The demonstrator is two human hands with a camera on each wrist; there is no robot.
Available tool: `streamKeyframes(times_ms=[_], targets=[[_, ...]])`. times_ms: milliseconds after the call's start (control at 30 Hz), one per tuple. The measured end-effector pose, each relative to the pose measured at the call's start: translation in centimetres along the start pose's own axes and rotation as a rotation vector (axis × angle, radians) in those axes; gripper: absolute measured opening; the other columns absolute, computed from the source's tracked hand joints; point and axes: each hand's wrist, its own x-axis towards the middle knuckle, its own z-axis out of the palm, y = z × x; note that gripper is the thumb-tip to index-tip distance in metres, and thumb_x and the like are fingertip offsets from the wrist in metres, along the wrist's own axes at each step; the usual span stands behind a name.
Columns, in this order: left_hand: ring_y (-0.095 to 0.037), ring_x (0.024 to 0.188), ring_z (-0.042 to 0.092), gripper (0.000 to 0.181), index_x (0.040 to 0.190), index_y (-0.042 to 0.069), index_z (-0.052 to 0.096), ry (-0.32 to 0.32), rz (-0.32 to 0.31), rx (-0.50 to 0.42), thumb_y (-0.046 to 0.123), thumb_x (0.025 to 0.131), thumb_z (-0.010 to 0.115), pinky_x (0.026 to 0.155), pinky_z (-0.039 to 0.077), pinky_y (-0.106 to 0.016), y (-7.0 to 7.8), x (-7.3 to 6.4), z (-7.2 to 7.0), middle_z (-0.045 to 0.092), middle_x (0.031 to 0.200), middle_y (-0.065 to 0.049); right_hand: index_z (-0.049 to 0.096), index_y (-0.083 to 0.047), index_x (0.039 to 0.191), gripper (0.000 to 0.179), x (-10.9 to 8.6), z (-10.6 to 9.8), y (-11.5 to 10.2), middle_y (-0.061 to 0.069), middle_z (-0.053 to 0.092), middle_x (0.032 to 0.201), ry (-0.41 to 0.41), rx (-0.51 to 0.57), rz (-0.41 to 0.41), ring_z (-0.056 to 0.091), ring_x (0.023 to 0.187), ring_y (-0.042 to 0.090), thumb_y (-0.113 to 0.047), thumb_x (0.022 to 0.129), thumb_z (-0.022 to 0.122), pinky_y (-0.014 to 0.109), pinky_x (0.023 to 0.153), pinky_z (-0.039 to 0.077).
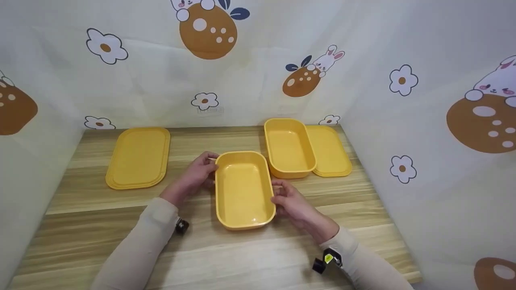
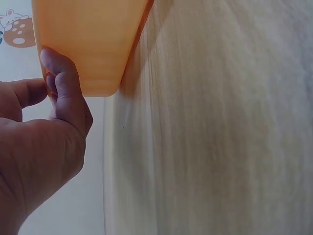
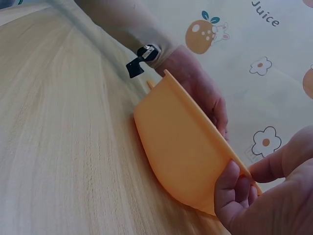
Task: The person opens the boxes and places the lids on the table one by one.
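Observation:
A yellow rectangular plastic box (image 1: 244, 193), its open side up and nothing inside, is in the middle of the wooden table. My left hand (image 1: 197, 173) pinches its left rim toward the far corner, thumb and fingers on either side of the edge in the left wrist view. On the opposite side, my right hand (image 1: 296, 205) grips the right rim nearer the front. The right wrist view shows the box's smooth outer wall (image 3: 181, 142) close over the table, with the right thumb and fingers pinching the rim.
A second yellow box (image 1: 288, 147) stands at the back right, overlapping a flat yellow lid (image 1: 332, 153). Another yellow lid (image 1: 139, 157) lies at the back left. Printed curtains (image 1: 153, 80) enclose the wooden table (image 1: 100, 225) at the back and sides.

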Motion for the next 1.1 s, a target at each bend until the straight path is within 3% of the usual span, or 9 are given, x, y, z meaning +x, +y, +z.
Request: streamKeyframes(times_ms=[467,733,967,1100], targets=[[-0.019,0.080,0.061,0.036,0.150,0.000,0.051,0.069,0.046,0.099,0.007,0.114,0.052,0.065,0.057,-0.032,0.6,0.0,0.4,0.058,0.108,-0.013,0.048,0.000,0.152,0.055,0.2,-0.1,-0.5,0.015,0.062,0.118,-0.007,0.002,0.003,0.068,0.089,0.021,0.007,0.100,0.062,0.031,0.068,0.058],[-0.022,0.083,0.063,0.038,0.152,-0.002,0.054,0.096,0.103,0.161,0.009,0.115,0.054,0.069,0.060,-0.032,1.6,0.0,-0.2,0.061,0.108,-0.017,0.042,-0.001,0.159,0.058,0.6,0.1,-1.2,0.018,0.058,0.122,-0.037,-0.003,-0.007,0.068,0.091,0.024,0.004,0.104,0.060,0.033,0.066,0.061],[-0.017,0.077,0.065,0.042,0.156,0.001,0.055,0.105,0.103,0.138,0.012,0.115,0.056,0.068,0.061,-0.032,2.5,-0.2,-1.0,0.061,0.108,-0.014,0.044,-0.004,0.162,0.062,1.1,0.9,-1.6,0.008,0.058,0.108,-0.014,-0.011,-0.034,0.067,0.079,0.018,0.001,0.104,0.065,0.033,0.063,0.061],[-0.017,0.076,0.062,0.044,0.157,0.000,0.055,0.115,0.106,0.124,0.012,0.115,0.057,0.067,0.060,-0.031,3.0,-0.3,-1.5,0.060,0.111,-0.016,0.044,-0.001,0.163,0.061,1.6,1.2,-2.0,0.012,0.060,0.110,-0.021,0.008,-0.049,0.067,0.081,0.020,0.004,0.104,0.062,0.034,0.063,0.061]])
